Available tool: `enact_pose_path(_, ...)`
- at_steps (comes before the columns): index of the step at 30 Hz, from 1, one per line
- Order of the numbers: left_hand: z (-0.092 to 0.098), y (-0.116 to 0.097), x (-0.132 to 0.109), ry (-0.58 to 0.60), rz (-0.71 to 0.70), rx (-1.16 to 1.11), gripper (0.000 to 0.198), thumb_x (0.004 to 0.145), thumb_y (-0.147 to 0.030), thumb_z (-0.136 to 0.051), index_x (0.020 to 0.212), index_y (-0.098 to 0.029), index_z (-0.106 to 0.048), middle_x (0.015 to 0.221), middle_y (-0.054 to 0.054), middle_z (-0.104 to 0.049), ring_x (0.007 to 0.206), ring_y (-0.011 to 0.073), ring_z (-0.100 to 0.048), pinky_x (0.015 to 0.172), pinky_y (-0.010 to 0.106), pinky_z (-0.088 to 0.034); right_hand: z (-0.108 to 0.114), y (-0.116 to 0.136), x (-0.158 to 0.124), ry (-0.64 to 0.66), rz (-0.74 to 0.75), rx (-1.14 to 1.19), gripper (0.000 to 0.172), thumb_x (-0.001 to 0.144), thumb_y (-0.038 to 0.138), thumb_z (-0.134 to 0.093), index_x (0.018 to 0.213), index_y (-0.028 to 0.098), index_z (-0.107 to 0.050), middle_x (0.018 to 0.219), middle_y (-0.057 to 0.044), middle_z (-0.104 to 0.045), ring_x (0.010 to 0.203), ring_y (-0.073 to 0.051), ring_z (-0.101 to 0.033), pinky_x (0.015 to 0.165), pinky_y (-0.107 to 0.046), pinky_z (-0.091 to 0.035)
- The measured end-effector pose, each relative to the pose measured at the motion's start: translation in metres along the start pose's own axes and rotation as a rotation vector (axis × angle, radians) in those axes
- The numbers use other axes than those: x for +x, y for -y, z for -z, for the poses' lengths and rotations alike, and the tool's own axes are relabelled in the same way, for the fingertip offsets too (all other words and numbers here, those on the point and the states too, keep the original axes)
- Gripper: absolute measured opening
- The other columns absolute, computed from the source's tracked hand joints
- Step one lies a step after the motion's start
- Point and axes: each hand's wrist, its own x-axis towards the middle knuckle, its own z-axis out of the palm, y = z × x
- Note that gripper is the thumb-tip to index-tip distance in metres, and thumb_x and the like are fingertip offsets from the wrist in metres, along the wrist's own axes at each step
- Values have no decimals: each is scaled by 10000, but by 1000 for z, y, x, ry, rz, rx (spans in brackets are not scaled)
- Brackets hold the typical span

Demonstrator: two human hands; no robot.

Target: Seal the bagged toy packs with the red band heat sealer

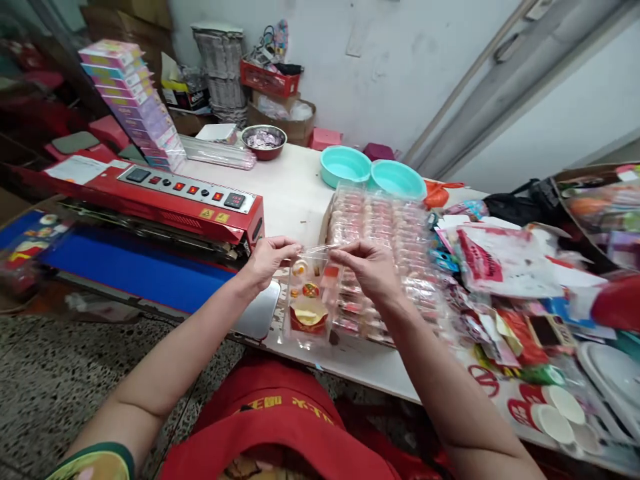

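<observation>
Between my two hands hangs a clear plastic bag (pixel 309 308) with small toy food pieces inside, among them a fries-like piece in a red holder, a round burger-like piece and an egg-like piece. My left hand (pixel 271 261) pinches the top left corner of the bag. At the top right corner, my right hand (pixel 367 265) pinches the film between thumb and fingers. The bag's top edge is stretched between them. Just right of it, many similar clear packs (pixel 370 220) stand in rows, partly hidden by my right hand.
A red band sealing machine (pixel 200 197) with a blue conveyor belt (pixel 145 263) stands left. Two turquoise basins (pixel 345 167) and a metal bowl (pixel 264 139) sit at the back. Stacked boxes (pixel 135 107) rise behind the machine. Loose packaging (pixel 505 260) and paper cups (pixel 553 423) cover the right.
</observation>
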Motion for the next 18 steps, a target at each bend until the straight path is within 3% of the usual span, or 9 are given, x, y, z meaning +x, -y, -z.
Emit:
enact_pose_path(5,42,43,9,-307,93,-19,237,558,-335,-772,619,-137,-655,615,17,-648,525,115,-548,494,215,-413,-56,-56,9,53,-254,173,314,474,336,-887,649,155,-700,640,-31,-694,591,-150,-627,600,-288,-526)
enact_pose_path(9,75,80,18,-458,160,-35,237,566,-291,-772,535,-139,-592,483,-21,-563,451,84,-489,451,184,-372,-102,-98,10,19,-431,239,363,395,297,-885,629,154,-647,561,-5,-654,510,-139,-591,519,-270,-495)
enact_pose_path(13,112,93,20,-491,295,-103,279,559,-337,-798,637,-123,-637,572,40,-643,463,122,-561,454,219,-441,-136,-128,18,-30,-574,334,399,354,217,-853,673,162,-619,578,-7,-671,528,-164,-616,499,-276,-505)
enact_pose_path(18,155,92,8,-485,371,-170,408,464,-273,-860,795,-112,-682,707,86,-699,560,176,-644,515,279,-532,-173,-147,36,-22,-619,358,363,381,192,-828,667,159,-607,562,0,-655,512,-156,-610,501,-280,-520)
